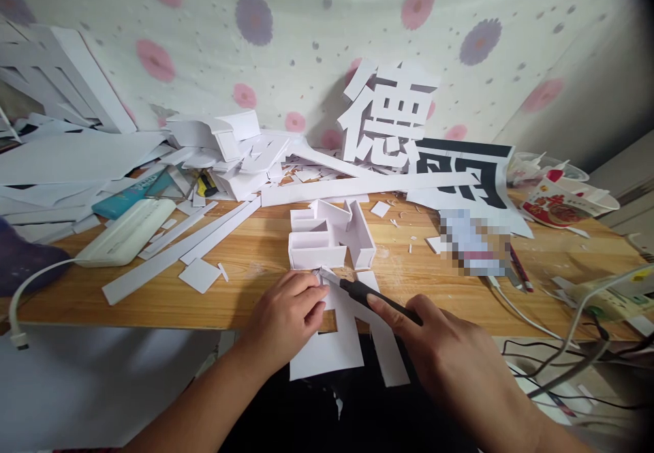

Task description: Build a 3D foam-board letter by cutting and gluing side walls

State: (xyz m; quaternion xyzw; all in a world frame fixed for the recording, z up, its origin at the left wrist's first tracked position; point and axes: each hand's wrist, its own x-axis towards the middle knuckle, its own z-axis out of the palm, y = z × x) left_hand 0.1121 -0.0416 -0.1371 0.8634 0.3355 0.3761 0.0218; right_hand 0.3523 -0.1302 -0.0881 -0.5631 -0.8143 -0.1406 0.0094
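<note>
Foam-board letter (327,352) overhangs the near edge of the table (153,303); left hand (286,317) pinches it flat, right hand (452,354) grips the knife (368,295). Blade likely best kept shallow, clear of fingertips.

I had both bare forearms angled in from the near edge, drawing closer together toward the middle. My left hand (289,313) lay knuckles up, its fingers curled under with the tips pointing right; I could not tell whether they pinched anything. My right hand (449,354) sat nearer and further right, back upward, fingers wrapped round the black handle of a knife (375,298). The index finger was stretched along it, aimed far-left at the left fingertips.
</note>
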